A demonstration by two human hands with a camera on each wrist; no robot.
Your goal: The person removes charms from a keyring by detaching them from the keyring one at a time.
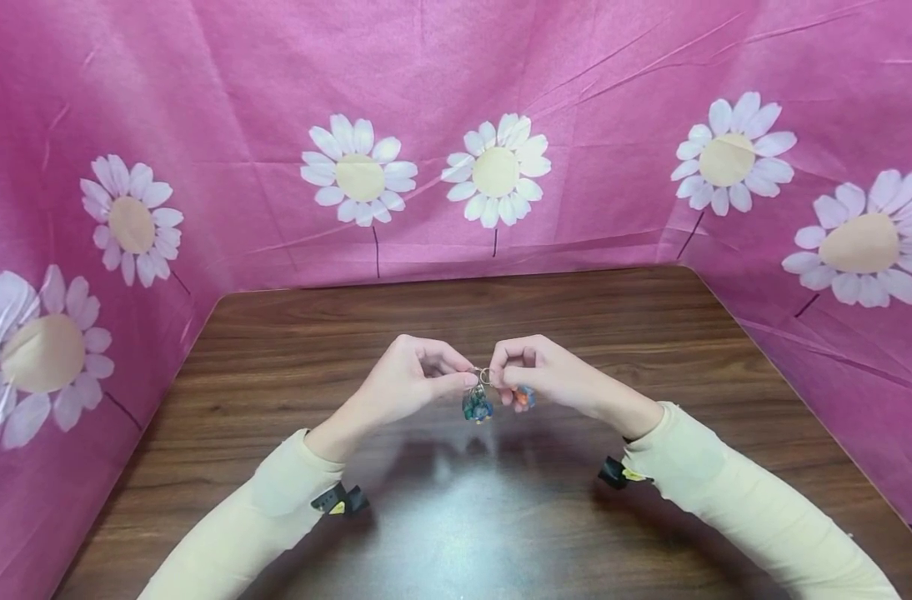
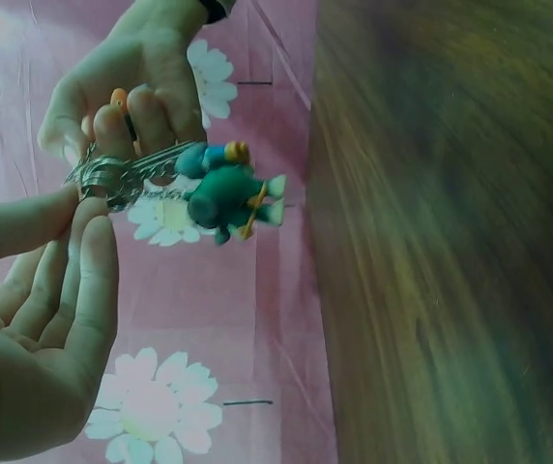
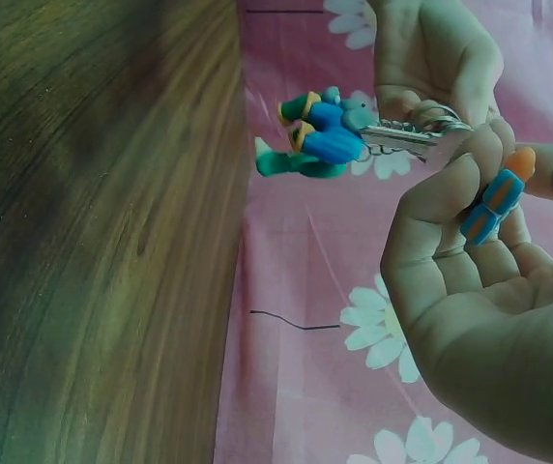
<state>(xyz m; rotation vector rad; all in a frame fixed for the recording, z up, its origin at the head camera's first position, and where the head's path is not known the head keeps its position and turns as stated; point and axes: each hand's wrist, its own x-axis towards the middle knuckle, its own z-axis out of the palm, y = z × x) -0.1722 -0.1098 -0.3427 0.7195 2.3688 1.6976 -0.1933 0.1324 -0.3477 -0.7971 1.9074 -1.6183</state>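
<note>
- Above a wooden table (image 1: 291, 317), I hold a cluster of metal rings (image 2: 105, 180) between my two hands, raised in front of a pink daisy-print cloth (image 1: 418, 50).
- Thumb and fingertips of my left hand (image 1: 407, 379) pinch one edge of the rings, with almost no gap; the remaining fingers lie fairly straight.
- My right hand (image 1: 549, 375) pinches the opposite edge just as closely, its other fingers curled inward.
- A green figure (image 2: 228, 198) and a blue figure (image 3: 330, 145) hang below the rings, clear of the tabletop; an orange-and-blue charm (image 3: 494, 198) sits against my right fingers.
- The danger, as I judge it: thin, smooth metal under fingertips alone could slip, dropping the cluster onto the wood.
- Uneven pulling might twist the rings or bend them; the dangling chains (image 3: 397, 140), bunched together, could tangle as the figures swing.
- From the head, the hanging pieces blur into one small clump; the left wrist view picks out the green figure's pale feet.
- Only the right wrist view bares the charm's stripes, though whether my fingers grip it or merely touch it, I cannot tell.
</note>
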